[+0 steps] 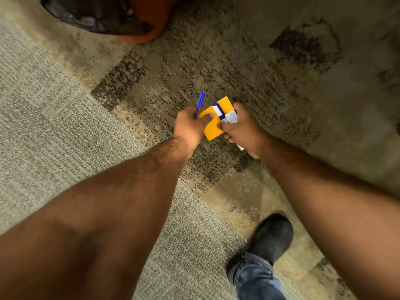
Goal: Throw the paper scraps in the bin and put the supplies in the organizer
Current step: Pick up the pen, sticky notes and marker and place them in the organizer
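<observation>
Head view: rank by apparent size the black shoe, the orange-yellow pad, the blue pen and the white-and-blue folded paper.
1. Black shoe, though it may not be equally near the camera.
2. Orange-yellow pad, held by both hands.
3 and 4. Blue pen and white-and-blue folded paper: both partly hidden by hands, so unranked.

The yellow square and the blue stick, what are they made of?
The yellow pad looks like paper, matte and flat with sharp edges, perhaps sticky notes. The blue pen in the left hand looks like smooth, slightly shiny plastic, though blur makes that uncertain.
</observation>
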Demonstrator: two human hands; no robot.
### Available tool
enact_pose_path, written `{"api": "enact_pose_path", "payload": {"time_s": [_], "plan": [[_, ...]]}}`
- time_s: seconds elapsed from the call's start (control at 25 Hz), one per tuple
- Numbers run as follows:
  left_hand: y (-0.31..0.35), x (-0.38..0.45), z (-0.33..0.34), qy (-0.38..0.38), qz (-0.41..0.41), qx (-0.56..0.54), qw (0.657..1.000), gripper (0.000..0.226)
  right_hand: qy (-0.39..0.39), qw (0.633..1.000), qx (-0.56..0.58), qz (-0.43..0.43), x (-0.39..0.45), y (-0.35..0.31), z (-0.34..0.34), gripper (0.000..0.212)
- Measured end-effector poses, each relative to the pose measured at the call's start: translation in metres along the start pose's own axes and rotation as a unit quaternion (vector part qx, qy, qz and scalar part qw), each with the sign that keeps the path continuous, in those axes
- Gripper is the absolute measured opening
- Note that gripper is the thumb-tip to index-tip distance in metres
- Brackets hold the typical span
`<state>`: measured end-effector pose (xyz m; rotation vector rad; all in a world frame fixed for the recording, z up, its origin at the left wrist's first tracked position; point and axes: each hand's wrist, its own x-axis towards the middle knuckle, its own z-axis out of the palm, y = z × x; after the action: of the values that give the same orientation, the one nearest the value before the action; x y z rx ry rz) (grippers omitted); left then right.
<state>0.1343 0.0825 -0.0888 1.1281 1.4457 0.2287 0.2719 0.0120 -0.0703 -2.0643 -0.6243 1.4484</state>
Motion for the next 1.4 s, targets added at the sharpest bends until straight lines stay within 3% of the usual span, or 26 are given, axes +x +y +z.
{"api": "enact_pose_path", "payload": {"time_s": [0.2, 0.32, 0.48, 0.68, 0.96, 1.12, 1.28, 1.4], "plan": [[0.066, -0.067, -0.034, 0.037, 0.025, -0.063, 0.997, 0.01, 0.096, 0.987, 0.108, -0.065, -0.102, -0.081, -0.033, 0.045], [0.134, -0.117, -0.056, 0.061, 0.057, -0.123, 0.989, 0.012, 0.117, 0.97, 0.192, -0.091, -0.175, -0.151, -0.073, 0.033], [0.236, -0.186, -0.078, 0.059, 0.099, -0.175, 0.978, 0.012, 0.087, 0.959, 0.231, -0.138, -0.262, -0.234, -0.132, 0.021], [0.38, -0.283, -0.099, 0.022, 0.184, -0.235, 0.954, 0.019, 0.048, 0.947, 0.219, -0.231, -0.374, -0.337, -0.192, 0.014], [0.549, -0.426, -0.123, -0.01, 0.292, -0.235, 0.927, 0.013, 0.124, 0.922, 0.197, -0.31, -0.543, -0.421, -0.248, 0.017], [0.617, -0.496, -0.108, -0.047, 0.268, -0.216, 0.938, 0.013, 0.141, 0.917, 0.232, -0.291, -0.604, -0.443, -0.298, 0.021], [0.668, -0.544, -0.079, -0.036, 0.2, -0.172, 0.964, 0.013, 0.175, 0.906, 0.237, -0.305, -0.641, -0.468, -0.353, 0.014], [0.699, -0.563, -0.057, -0.023, 0.194, -0.151, 0.969, 0.014, 0.218, 0.888, 0.256, -0.313, -0.654, -0.482, -0.388, 0.019]]}}
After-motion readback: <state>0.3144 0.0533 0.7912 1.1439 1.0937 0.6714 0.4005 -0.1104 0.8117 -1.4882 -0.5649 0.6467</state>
